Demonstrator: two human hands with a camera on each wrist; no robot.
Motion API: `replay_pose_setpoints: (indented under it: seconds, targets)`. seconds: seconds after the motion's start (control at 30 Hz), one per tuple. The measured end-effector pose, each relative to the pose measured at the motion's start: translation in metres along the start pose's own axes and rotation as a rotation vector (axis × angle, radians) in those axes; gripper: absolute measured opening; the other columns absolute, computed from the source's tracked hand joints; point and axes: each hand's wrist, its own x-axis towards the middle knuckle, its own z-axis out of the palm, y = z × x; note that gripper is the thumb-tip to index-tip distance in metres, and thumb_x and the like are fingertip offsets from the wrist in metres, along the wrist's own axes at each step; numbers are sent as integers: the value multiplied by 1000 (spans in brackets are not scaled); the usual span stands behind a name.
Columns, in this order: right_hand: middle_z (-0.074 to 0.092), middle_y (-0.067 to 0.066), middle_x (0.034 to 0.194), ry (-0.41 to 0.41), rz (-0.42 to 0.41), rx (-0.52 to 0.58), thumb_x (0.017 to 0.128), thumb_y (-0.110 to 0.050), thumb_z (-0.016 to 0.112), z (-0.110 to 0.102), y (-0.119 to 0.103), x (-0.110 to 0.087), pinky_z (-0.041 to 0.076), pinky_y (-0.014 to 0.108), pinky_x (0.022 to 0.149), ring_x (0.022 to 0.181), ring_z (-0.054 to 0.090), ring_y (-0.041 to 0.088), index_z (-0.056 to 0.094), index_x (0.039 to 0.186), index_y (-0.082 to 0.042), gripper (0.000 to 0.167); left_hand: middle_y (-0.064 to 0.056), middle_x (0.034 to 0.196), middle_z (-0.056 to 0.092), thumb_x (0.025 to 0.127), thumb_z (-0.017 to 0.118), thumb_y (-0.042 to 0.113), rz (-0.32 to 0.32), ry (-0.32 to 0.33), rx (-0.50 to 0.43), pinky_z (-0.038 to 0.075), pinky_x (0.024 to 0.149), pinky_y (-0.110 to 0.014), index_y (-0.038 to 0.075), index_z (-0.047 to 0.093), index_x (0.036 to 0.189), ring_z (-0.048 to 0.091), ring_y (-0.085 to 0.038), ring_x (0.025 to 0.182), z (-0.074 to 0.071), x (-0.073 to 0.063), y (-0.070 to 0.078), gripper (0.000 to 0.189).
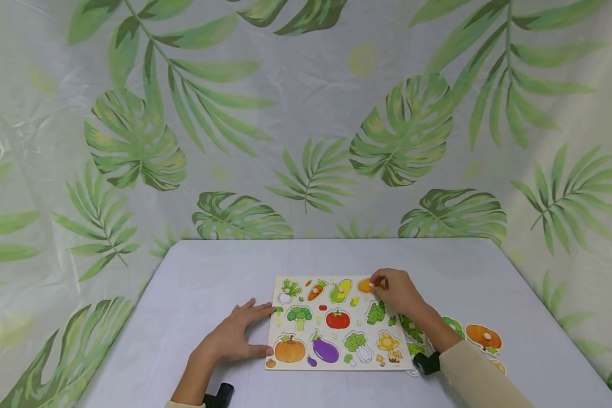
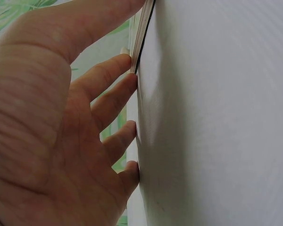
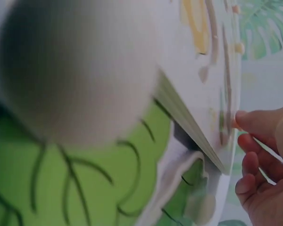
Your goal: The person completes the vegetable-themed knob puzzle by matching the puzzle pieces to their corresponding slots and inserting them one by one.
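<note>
A white vegetable puzzle board (image 1: 316, 323) lies on the table, printed with a tomato, broccoli, eggplant, pumpkin and other shapes. My left hand (image 1: 239, 333) rests at its left side, thumb and fingers spread along that edge; in the left wrist view the fingertips meet the board's edge and the white cloth. Over the top right corner, my right hand (image 1: 395, 289) pinches the small knob of an orange-yellow puzzle piece (image 1: 364, 286) between thumb and forefinger. Radish (image 1: 288, 291), carrot (image 1: 317, 290) and corn (image 1: 341, 291) pieces with knobs sit along the top row.
Right of the board lie loose knobbed pieces: an orange pumpkin piece (image 1: 483, 336) and several green ones (image 1: 454, 326), partly under my right forearm. One green piece (image 3: 85, 179) looms large in the right wrist view, its knob blurred. A leaf-patterned curtain (image 1: 306, 113) hangs behind the table.
</note>
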Motion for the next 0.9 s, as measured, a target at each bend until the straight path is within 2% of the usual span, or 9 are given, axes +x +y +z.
replay_pose_setpoints:
  seconds: [0.23, 0.57, 0.9]
  targets:
    - [70, 8, 105, 2, 0, 1, 94, -12, 74, -15, 1, -7, 40, 27, 61, 78, 47, 17, 74, 113, -8, 19, -1, 161, 47, 77, 82, 60, -1, -4, 4, 16, 125, -70, 26, 53, 151, 25, -42, 156, 1, 2, -1, 87]
    - [72, 5, 100, 25, -25, -39, 95, -10, 73, -32, 10, -18, 39, 26, 64, 80, 47, 16, 76, 109, -8, 15, -3, 161, 47, 77, 83, 60, 5, -8, 2, 16, 123, -72, 24, 53, 151, 25, -44, 156, -1, 2, 0, 88]
    - [72, 3, 101, 20, -3, -49, 94, -12, 74, -42, 17, -28, 41, 25, 65, 84, 49, 18, 77, 109, -11, 15, -5, 160, 48, 77, 84, 55, 10, -2, -3, 16, 123, -72, 21, 55, 150, 26, -45, 155, -2, -1, 2, 86]
